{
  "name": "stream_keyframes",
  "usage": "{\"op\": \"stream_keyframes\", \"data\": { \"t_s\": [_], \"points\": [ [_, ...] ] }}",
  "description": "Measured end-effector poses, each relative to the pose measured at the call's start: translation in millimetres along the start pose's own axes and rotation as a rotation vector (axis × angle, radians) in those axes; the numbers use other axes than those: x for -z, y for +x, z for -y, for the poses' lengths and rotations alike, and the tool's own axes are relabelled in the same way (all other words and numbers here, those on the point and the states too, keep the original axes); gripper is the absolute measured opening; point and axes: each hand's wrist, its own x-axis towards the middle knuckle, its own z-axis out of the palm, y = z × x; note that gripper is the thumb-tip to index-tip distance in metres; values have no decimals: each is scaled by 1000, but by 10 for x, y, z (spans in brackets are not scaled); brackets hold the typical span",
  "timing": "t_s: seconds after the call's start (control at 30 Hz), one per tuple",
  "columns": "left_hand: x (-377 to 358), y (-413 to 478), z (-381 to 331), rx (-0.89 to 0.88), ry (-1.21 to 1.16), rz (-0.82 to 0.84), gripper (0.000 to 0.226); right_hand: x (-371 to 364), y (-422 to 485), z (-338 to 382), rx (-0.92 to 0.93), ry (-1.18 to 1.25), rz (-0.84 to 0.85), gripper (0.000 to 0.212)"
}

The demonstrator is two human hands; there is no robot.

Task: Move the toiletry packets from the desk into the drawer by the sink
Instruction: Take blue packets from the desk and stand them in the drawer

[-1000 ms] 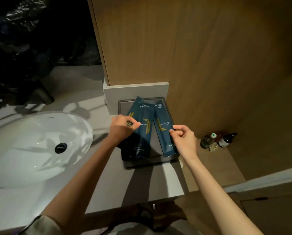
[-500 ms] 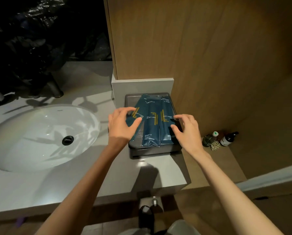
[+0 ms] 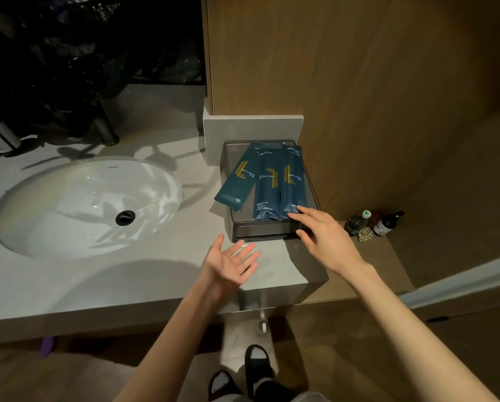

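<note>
where glossy flat packets (image 3: 267, 187) overlap

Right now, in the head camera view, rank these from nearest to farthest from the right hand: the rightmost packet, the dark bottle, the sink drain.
From the right hand:
1. Rightmost packet, at its fingertips on the drawer box.
2. Dark bottle, on the low shelf to the right.
3. Sink drain, far left in the basin.

Overall: dim, warm, grainy.
Upper left: near black, detail lost.
Glare: white sheen and leaf-like shadows in the sink basin (image 3: 86, 204).
Shadows: soft arm shadows across the grey countertop (image 3: 161, 274).
Edges: wide-angle bending; left hand (image 3: 228, 265) slightly blurred.
</note>
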Motion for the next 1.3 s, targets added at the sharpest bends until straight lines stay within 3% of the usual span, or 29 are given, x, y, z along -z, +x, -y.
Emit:
{"op": "stream_keyframes", "data": {
  "t_s": [0.2,0.6,0.67,0.77,0.97,1.3],
  "points": [
    [-100,77,11,-65,-68,70,75,16,44,-27,24,-106,36,44],
    [-55,-44,373,-180,206,-81,92,130,134,-82,88,-185,111,44],
    [49,-114,473,-206,356,-49,89,145,140,-84,96,-185,120,43],
    [163,-187,601,-196,506,-130,74,165,153,-85,109,-193,129,43],
    [254,-287,764,-193,537,-230,43,162,164,-112,138,-194,139,44],
    [316,-630,1038,-161,627,-259,38,154,163,-129,174,-207,130,45]
  ]
}}
